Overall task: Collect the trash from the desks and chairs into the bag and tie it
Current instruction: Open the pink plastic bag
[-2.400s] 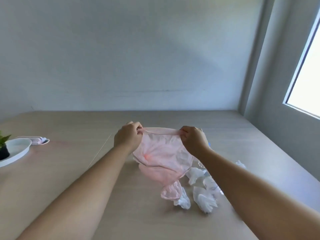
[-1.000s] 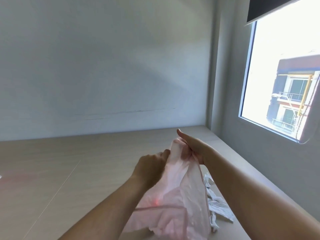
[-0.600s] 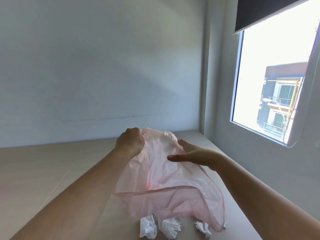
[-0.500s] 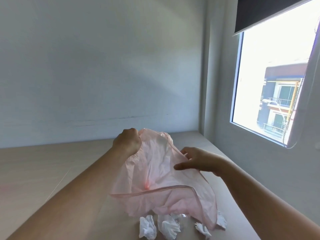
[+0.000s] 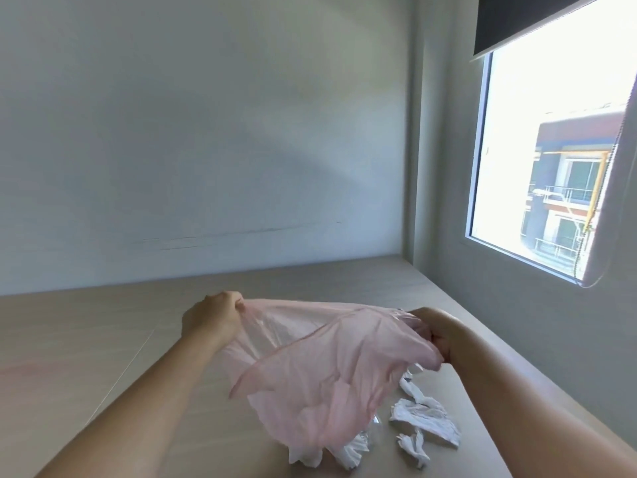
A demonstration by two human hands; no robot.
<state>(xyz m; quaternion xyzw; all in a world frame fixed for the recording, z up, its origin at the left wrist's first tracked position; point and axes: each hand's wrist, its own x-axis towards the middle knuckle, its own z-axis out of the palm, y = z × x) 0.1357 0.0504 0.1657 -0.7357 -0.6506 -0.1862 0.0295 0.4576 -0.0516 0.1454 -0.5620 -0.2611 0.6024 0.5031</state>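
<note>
A thin pink plastic bag [image 5: 331, 374] hangs stretched between both hands above the wooden desk [image 5: 86, 339]. My left hand [image 5: 213, 319] pinches the bag's rim on the left. My right hand [image 5: 437, 332] grips the rim on the right, so the mouth is pulled wide. Crumpled white tissues [image 5: 424, 415] lie on the desk below and to the right of the bag. More white tissue [image 5: 327, 455] shows under the bag's lower end, with a bit of clear plastic [image 5: 370, 432] beside it, partly hidden.
A grey wall [image 5: 206, 150] closes the far side of the desk. A window [image 5: 551, 150] with a dark roller blind is on the right wall. The desk's right edge runs along that wall.
My hands have moved apart and spread the bag's mouth wide. The right hand went from resting flat on the bag to gripping its rim. The view has tilted slightly down.
</note>
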